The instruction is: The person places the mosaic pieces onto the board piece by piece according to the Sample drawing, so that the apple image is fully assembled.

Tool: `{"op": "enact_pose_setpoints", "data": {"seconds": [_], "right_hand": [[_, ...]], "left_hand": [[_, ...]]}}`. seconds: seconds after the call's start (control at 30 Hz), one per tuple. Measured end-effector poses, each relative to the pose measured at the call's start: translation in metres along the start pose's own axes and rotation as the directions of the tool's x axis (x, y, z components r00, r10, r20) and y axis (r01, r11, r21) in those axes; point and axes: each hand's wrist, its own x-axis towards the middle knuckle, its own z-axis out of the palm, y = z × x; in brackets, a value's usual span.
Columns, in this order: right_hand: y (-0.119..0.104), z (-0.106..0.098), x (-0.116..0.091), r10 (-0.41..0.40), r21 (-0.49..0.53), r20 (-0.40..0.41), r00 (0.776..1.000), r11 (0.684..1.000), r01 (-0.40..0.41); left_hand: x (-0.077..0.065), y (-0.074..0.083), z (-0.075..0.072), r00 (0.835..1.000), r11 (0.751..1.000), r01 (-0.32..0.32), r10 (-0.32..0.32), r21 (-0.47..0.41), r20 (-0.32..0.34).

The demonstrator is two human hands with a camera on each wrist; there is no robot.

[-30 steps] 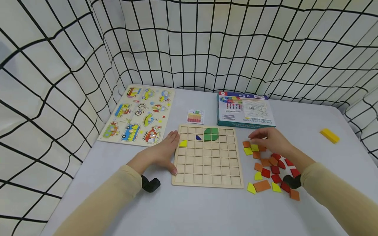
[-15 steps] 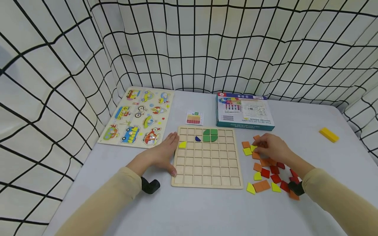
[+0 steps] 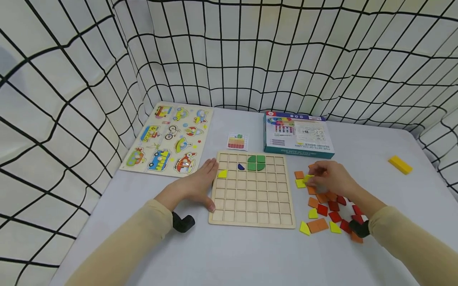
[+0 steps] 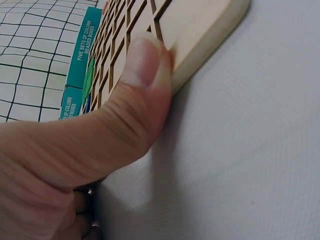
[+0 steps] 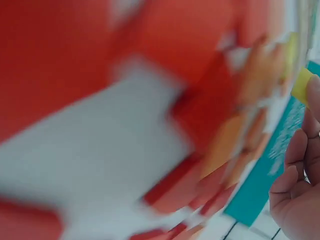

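Note:
A light wooden grid board [image 3: 254, 206] lies on the table. Along its left edge rests my left hand [image 3: 196, 188], fingers spread out straight; in the left wrist view the thumb [image 4: 142, 67] presses on the rim. In the grid sit several green pieces [image 3: 256, 163], a yellow tile [image 3: 222, 174] and a dark blue piece [image 3: 241, 167]. To the right of the board my right hand [image 3: 330, 176] pinches a yellow tile [image 5: 302, 86] between thumb and fingertip, above scattered orange tiles [image 3: 317, 225], red tiles [image 3: 335, 217] and other yellow tiles [image 3: 313, 213].
Behind the board lie a small pattern card [image 3: 237, 142] and a teal-edged box [image 3: 298, 133]. A vehicle picture puzzle [image 3: 169, 139] stands at the back left. Far right is a yellow block [image 3: 400, 164]. Black netting [image 3: 236, 63] encloses the table's back and sides.
My right hand has moved slightly right and down over the tile pile, and its fingertips have taken hold of a yellow tile. The left hand has stayed at the board's edge.

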Motion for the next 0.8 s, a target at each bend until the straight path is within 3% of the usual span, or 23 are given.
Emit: {"op": "enact_pose_setpoints", "data": {"seconds": [0.17, 0.43, 0.8], "right_hand": [[-0.032, 0.009, 0.014, -0.052, 0.111, 0.013, 0.999, 0.993, 0.05], [-0.097, 0.055, 0.046, -0.089, 0.254, 0.104, 0.991, 0.965, 0.06], [-0.147, 0.089, 0.074, -0.135, 0.22, 0.113, 0.984, 0.969, 0.108]], "left_hand": [[0.0, -0.001, -0.003, 1.0, 1.0, -0.005, 0.005, -0.001, -0.002], [0.002, 0.003, 0.0, 1.0, 1.0, -0.002, 0.002, -0.02, 0.003], [0.001, 0.001, 0.0, 1.0, 1.0, 0.006, -0.006, -0.019, 0.001]]}}
